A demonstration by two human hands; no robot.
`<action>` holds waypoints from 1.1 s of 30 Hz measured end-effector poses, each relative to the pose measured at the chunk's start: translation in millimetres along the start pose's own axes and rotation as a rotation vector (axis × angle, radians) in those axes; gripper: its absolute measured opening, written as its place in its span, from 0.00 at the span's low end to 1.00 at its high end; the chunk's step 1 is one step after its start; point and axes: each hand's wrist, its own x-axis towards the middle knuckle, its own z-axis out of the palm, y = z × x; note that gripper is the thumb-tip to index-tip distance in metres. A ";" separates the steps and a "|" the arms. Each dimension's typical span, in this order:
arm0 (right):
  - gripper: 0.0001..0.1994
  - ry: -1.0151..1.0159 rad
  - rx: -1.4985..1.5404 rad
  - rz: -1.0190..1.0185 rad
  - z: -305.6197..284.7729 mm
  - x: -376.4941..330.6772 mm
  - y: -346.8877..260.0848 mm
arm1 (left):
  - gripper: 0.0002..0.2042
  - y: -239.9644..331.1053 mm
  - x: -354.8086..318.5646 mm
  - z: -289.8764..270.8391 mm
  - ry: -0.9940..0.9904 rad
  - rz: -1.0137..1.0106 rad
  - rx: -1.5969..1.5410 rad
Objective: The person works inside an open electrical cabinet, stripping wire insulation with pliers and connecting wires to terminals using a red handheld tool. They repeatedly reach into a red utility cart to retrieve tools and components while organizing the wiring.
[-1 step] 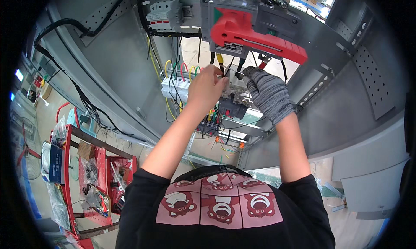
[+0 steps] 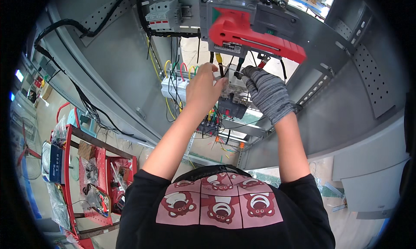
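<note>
My bare left hand (image 2: 202, 86) is raised to the wires under the grey switch (image 2: 234, 30), which has a big red handle (image 2: 258, 35). Its fingers are bent; what they grip is hidden. On my right hand (image 2: 269, 93) is a grey knitted glove, closed around a thin metal tool (image 2: 232, 69) whose exact kind does not show. The tool's shaft reaches across toward my left fingertips, passing a yellow-sleeved cable (image 2: 219, 59) and a dark cable (image 2: 240, 64). Just below my hands sits a dark grey breaker (image 2: 232, 107) with clear plastic over it.
Metal cabinet walls (image 2: 316, 123) enclose both arms. White breakers (image 2: 174, 88) with coloured wires are left of my hands, and a white module (image 2: 164, 16) is above them. Black wire bundles (image 2: 82, 28) run down the left frame. A red cart (image 2: 97, 171) holds tools and bags.
</note>
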 end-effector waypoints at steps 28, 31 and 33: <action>0.16 0.020 0.067 -0.223 21.4 46.0 -10.8 | 0.06 -46.0 69.4 -80.6 -0.169 0.249 -0.479; 0.15 0.042 0.176 -0.190 29.6 44.7 -3.7 | 0.08 -57.4 59.2 -52.8 -0.201 0.098 -0.594; 0.16 0.131 0.227 -0.163 38.8 36.7 -5.5 | 0.08 -35.8 27.6 -32.2 -0.137 0.140 -0.218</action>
